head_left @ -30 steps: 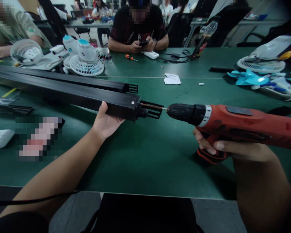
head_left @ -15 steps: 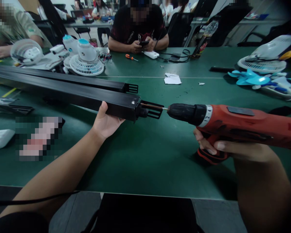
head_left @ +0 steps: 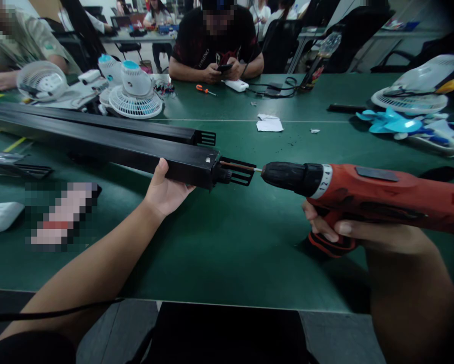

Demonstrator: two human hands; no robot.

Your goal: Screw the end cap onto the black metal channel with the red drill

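The left hand gripped the black beam close to its right end, the thumb against the near side and the fingers underneath. The beam's long axis ran from the left edge of the view to the middle, sloping slightly down to the right over the green table; whether its gripped end touched the tabletop could not be told. That end pointed right, and a slotted bracket stuck out from it.

The right hand was closed around the handle of the red drill. The drill's long axis lay nearly level, its chuck pointing left at the beam's end. A thin bit reached from the chuck toward that end; its tip could not be made out.

Behind lay a 2nd beam, nearly parallel, its end also pointing right. Beyond the 2 beams were a screwdriver, folded paper and a person holding a phone.
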